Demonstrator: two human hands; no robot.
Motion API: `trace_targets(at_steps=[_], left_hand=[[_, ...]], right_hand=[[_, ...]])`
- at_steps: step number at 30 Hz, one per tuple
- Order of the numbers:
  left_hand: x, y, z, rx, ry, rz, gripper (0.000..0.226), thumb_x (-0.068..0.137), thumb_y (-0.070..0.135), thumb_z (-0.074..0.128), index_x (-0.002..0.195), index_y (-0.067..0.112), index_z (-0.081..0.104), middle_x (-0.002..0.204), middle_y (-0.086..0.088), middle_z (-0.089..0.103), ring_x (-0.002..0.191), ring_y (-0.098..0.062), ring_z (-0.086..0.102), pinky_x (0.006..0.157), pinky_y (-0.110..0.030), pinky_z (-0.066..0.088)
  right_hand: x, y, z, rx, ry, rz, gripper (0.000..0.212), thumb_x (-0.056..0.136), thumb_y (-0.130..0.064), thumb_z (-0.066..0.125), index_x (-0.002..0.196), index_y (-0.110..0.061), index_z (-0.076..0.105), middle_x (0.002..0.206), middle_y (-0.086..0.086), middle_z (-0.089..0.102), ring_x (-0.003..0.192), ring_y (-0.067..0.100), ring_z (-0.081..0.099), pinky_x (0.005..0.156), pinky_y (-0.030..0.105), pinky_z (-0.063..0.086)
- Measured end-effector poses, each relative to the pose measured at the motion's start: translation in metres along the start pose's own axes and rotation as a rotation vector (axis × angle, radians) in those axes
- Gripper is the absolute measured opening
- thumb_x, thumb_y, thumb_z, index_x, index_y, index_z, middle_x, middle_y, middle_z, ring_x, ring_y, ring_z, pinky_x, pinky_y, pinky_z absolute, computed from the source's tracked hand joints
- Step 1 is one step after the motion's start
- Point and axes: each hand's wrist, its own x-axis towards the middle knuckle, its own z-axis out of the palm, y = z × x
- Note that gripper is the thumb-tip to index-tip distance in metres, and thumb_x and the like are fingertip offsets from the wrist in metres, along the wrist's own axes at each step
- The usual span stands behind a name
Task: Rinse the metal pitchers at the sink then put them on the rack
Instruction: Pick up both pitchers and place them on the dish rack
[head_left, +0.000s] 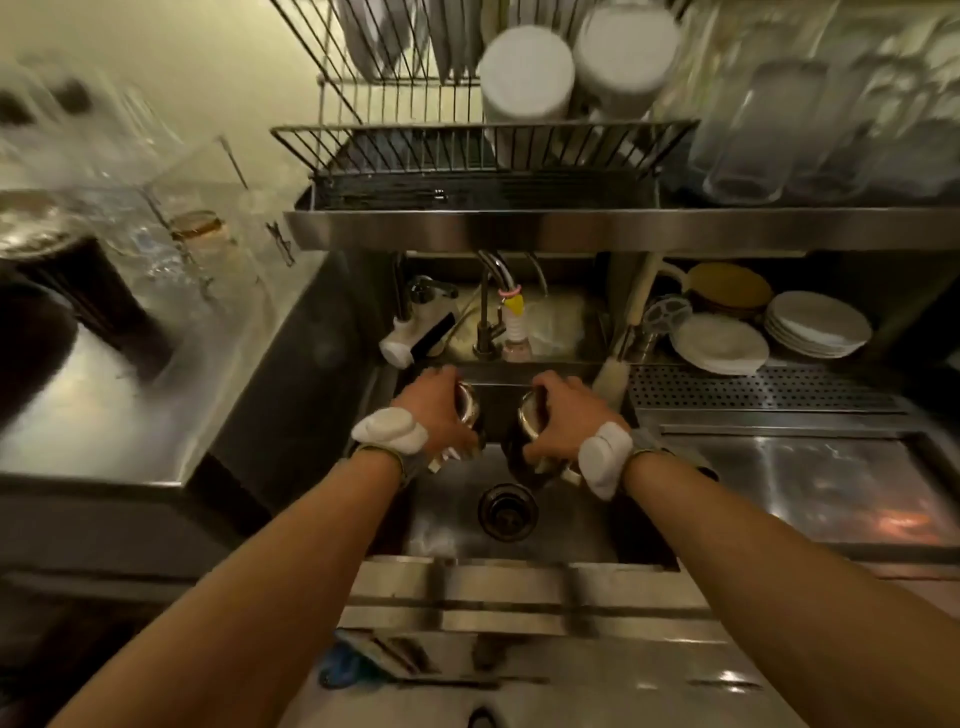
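Observation:
Over the steel sink (457, 525) I hold two metal pitchers side by side. My left hand (434, 410) grips the left pitcher (467, 408) from above, fingers curled over its rim. My right hand (563, 415) grips the right pitcher (527, 428) the same way. Both pitchers hang above the basin, just in front of the faucet (491, 306), and my hands cover most of them. The wire dish rack (478, 150) stands on the shelf above the sink, with its front left part bare.
White cups (524, 78) and plates sit in the rack, glasses (753, 135) to its right. Stacked plates (815, 325) and a perforated drain tray (753, 389) lie right of the sink. A round drain (506, 512) sits in the basin. Glass containers (197, 228) stand on the left counter.

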Motion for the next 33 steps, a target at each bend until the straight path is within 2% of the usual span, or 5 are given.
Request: trace_targets(at_steps=[7,12,24,27,33], left_hand=[[-0.042,0.041,-0.108,0.131,0.157,0.097,0.096,0.052,0.044,0.081,0.137,0.032,0.038,0.124,-0.006,0.042,0.106,-0.03,0.057,0.086,-0.033,0.051],[-0.064,0.07,-0.202,0.157,0.164,0.156,0.092,0.053,0.031,0.086,0.134,0.021,0.045,0.125,-0.003,0.057,0.11,-0.023,0.058,0.091,-0.038,0.053],[-0.047,0.076,-0.405,0.295,0.346,0.338,0.063,0.071,0.025,0.079,0.127,0.013,0.053,0.119,-0.004,0.061,0.098,-0.016,0.054,0.081,-0.028,0.047],[-0.03,0.073,-0.423,0.282,0.371,0.373,0.062,0.073,0.022,0.077,0.129,0.014,0.051,0.123,-0.005,0.059,0.103,-0.017,0.054,0.084,-0.029,0.047],[0.005,0.058,-0.398,0.364,0.369,0.419,0.061,0.068,0.024,0.08,0.124,0.017,0.056,0.118,-0.003,0.063,0.106,-0.023,0.058,0.093,-0.04,0.051]], right_hand=[[-0.036,-0.066,-0.092,-0.064,0.173,-0.174,0.102,0.035,-0.062,0.068,0.129,-0.035,0.037,0.114,0.003,0.045,0.09,0.021,0.049,0.072,0.032,0.047],[-0.043,-0.124,-0.169,-0.132,0.246,-0.287,0.1,0.05,-0.055,0.076,0.137,-0.028,0.036,0.119,0.005,0.046,0.096,0.02,0.048,0.072,0.027,0.039],[-0.028,-0.262,-0.327,-0.119,0.441,-0.471,0.069,0.068,-0.035,0.079,0.127,-0.017,0.048,0.116,0.003,0.056,0.091,0.018,0.052,0.067,0.023,0.045],[-0.018,-0.279,-0.344,-0.092,0.506,-0.488,0.074,0.065,-0.037,0.08,0.129,-0.019,0.047,0.12,0.002,0.056,0.1,0.02,0.053,0.08,0.03,0.048],[0.013,-0.28,-0.316,-0.154,0.521,-0.451,0.074,0.059,-0.034,0.085,0.122,-0.018,0.05,0.1,-0.004,0.056,0.085,0.015,0.053,0.055,0.019,0.039]])
